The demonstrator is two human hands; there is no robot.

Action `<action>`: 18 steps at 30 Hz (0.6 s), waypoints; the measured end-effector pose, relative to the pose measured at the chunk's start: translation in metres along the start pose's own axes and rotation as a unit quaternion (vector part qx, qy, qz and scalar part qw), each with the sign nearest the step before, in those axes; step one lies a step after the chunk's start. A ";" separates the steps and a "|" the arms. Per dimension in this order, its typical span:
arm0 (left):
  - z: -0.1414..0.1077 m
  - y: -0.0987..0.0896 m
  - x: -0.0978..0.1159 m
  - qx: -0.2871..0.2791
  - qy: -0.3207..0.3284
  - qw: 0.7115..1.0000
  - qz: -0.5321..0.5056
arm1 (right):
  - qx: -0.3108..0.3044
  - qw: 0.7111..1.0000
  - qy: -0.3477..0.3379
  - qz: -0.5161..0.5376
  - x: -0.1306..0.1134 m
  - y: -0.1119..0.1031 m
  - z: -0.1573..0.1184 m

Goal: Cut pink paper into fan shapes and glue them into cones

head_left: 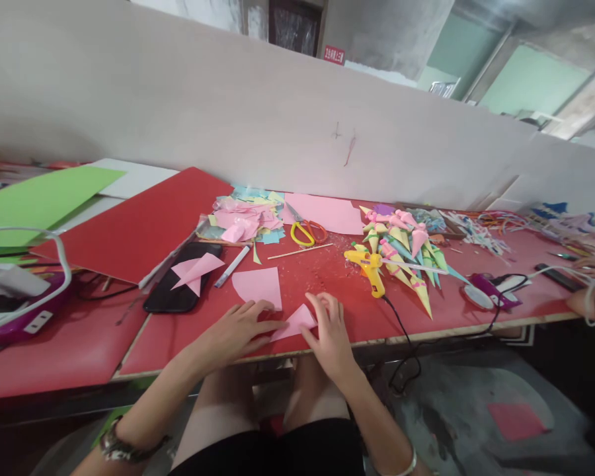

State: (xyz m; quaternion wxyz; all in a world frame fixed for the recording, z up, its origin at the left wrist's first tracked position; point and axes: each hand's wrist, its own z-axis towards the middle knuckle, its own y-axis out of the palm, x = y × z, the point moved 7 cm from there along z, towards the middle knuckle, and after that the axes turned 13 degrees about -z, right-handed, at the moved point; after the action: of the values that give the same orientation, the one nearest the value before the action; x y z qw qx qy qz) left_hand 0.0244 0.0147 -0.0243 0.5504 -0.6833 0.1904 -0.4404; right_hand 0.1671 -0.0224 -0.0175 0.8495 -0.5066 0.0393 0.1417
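A small folded piece of pink paper (296, 322) lies near the table's front edge, between both hands. My left hand (242, 328) rests flat on its left side, fingers stretched toward the paper and touching its left end. On the right, my right hand (331, 335) has its thumb down on the paper's right part, with the index finger spread apart at the upper corner. Just behind lies a flat pink fan-shaped sheet (260, 287). A pink paper cone (197, 271) and another pink piece lie on a black phone (171, 294) to the left.
Yellow-handled scissors (303, 234), a white marker (232, 266) and a thin stick (300, 251) lie behind. A yellow glue gun (371, 270) with a black cord leans by several paper cones (416, 291). Purple power strips (496, 291) flank the workspace. A co-worker's hand (592, 297) is far right.
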 end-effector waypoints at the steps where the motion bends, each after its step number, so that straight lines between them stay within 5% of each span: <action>1: 0.000 0.000 -0.001 0.000 0.002 1.000 0.004 | 0.017 1.000 -0.021 -0.012 -0.006 -0.003 -0.003; 7: 0.001 0.004 -0.003 -0.001 -0.011 1.000 0.005 | 0.022 0.988 -0.152 -0.032 -0.040 0.002 -0.028; 18: -0.001 0.003 -0.003 0.010 -0.008 1.000 0.010 | -0.074 0.994 -0.071 -0.048 -0.008 -0.001 -0.029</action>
State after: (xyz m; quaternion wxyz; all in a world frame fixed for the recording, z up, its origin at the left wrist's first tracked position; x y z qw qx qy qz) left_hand 0.0228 0.0153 -0.0281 0.5632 -0.6792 0.1883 -0.4313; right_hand 0.1620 -0.0500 -0.0286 0.8162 -0.5582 -0.0559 0.1387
